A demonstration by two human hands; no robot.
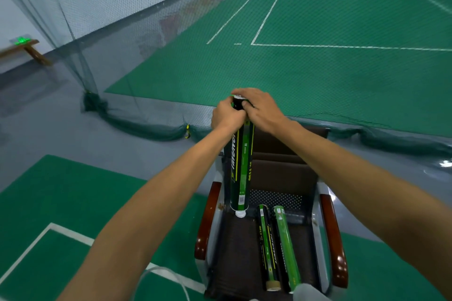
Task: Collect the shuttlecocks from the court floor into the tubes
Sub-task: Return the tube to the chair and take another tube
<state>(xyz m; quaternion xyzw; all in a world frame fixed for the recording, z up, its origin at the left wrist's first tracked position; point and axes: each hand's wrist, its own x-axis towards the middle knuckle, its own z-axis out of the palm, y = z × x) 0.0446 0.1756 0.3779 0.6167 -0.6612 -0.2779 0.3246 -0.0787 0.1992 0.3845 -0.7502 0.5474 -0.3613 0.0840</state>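
Tube stood upright on chair seat; left hand gripped its upper end, right hand fingers curled over the top, probably seating a cap. Next: lay it beside the two lying tubes.

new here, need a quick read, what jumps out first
At centre the left hand and right hand grip the top of a dark green tube held upright over a chair. A black tube and a light green tube lie side by side on its seat; beyond a net stretches the green court.
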